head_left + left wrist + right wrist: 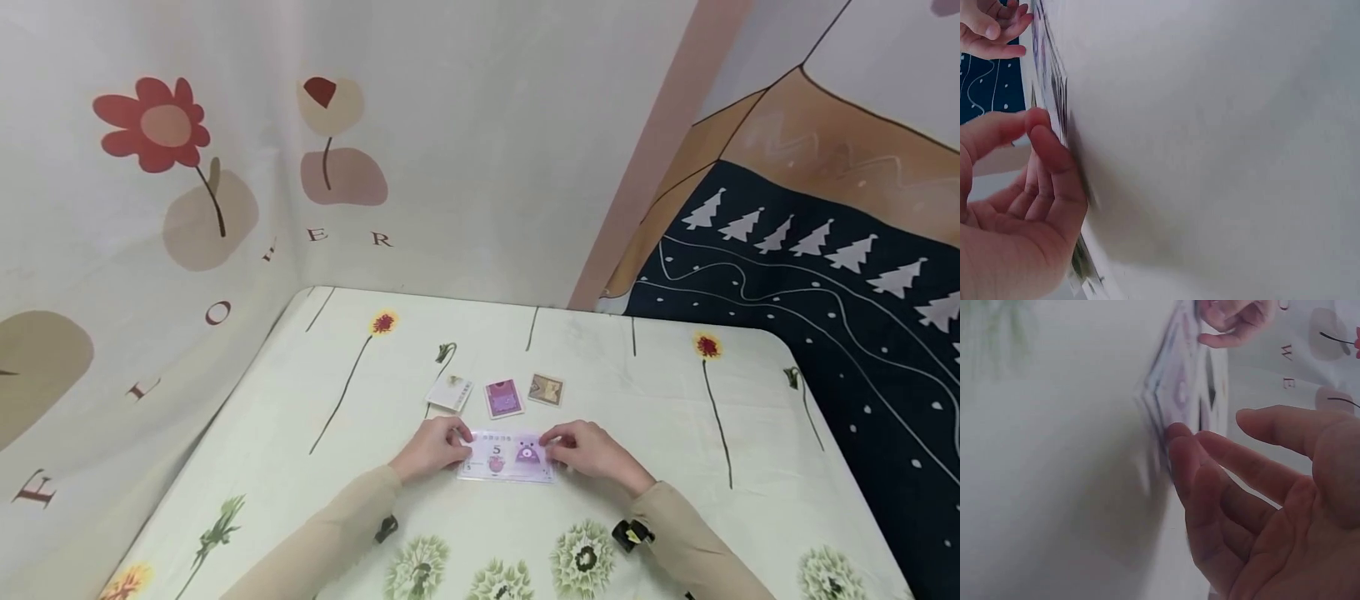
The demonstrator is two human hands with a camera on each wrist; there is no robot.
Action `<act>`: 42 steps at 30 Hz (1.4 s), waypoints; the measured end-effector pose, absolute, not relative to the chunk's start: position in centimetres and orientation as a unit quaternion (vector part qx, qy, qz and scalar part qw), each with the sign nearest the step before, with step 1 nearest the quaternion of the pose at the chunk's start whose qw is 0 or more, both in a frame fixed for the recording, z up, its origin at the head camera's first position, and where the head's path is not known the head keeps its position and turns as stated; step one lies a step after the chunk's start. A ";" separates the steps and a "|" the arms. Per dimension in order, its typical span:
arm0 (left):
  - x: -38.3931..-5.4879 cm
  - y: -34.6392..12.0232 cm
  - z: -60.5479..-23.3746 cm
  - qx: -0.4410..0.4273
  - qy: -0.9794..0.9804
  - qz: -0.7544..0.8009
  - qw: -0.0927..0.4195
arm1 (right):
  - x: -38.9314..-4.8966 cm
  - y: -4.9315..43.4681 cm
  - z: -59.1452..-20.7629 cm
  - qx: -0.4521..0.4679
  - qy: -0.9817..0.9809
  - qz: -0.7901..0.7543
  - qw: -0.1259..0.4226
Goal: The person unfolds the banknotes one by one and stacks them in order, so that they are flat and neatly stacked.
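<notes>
A thin stack of purple play banknotes (497, 467), the top one printed with a 5 and cartoon animals, lies in front of me. At its left end, my left hand (432, 447) pinches the edge, thumb and forefinger meeting there in the left wrist view. My right hand (592, 452) is at the opposite end. In the right wrist view its bent fingertips touch the stack's edge (1159, 403) while the thumb stands apart from them. The edges of several layers show there, slightly uneven.
Just beyond the banknotes lie a whitish piece (450, 392), a purple piece (503, 398) and a brown piece (546, 389), all small and printed. The flowered tablecloth (637, 400) meets a hanging cloth (480, 167) at the back. A dark printed cloth (795, 287) hangs at the right.
</notes>
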State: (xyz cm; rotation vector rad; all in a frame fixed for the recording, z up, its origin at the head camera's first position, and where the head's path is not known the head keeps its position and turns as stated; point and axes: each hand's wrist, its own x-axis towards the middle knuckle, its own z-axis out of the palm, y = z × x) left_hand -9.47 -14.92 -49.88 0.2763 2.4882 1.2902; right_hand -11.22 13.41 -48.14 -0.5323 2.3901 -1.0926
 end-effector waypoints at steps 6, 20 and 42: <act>-9.7 -15.8 -49.0 0.119 0.863 0.461 0.171 | -11.6 12.9 -47.5 -0.202 0.870 -0.396 0.215; -11.6 -18.7 -48.0 0.106 0.858 0.501 0.052 | -12.6 10.1 -48.5 -0.199 0.860 -0.441 0.164; -14.9 -20.5 -49.9 0.036 0.876 0.481 0.012 | -14.2 4.2 -48.8 -0.155 0.840 -0.512 0.089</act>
